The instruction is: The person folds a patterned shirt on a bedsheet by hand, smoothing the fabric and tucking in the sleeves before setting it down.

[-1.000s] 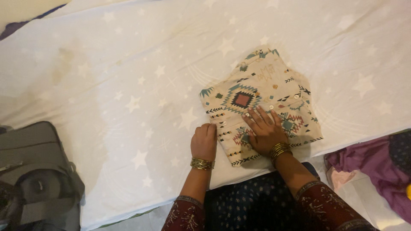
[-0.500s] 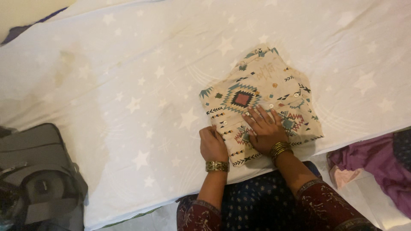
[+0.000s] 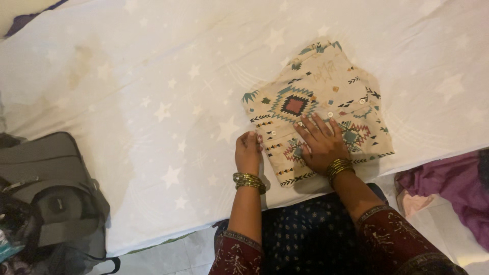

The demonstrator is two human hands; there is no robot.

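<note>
Folded patterned shirt (image 3: 318,109) on bed sheet (image 3: 153,102). Right hand (image 3: 321,145) flat on it, open; left hand (image 3: 248,153) curled at its left edge, grip unclear.

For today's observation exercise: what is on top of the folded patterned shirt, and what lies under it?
The right hand lies flat on the folded patterned shirt; the left hand touches its edge. Under it, the star-printed sheet; nothing beneath shows.

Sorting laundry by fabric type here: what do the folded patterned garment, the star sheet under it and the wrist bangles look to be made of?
Folded garment: thin woven cloth, likely cotton, matte cream with a printed geometric pattern; it holds flat creases.
Star sheet: light white fabric with a faint sheen, wrinkled and stained.
Bangles on the left hand and right hand: probably metal, judging by their gold glints.
</note>
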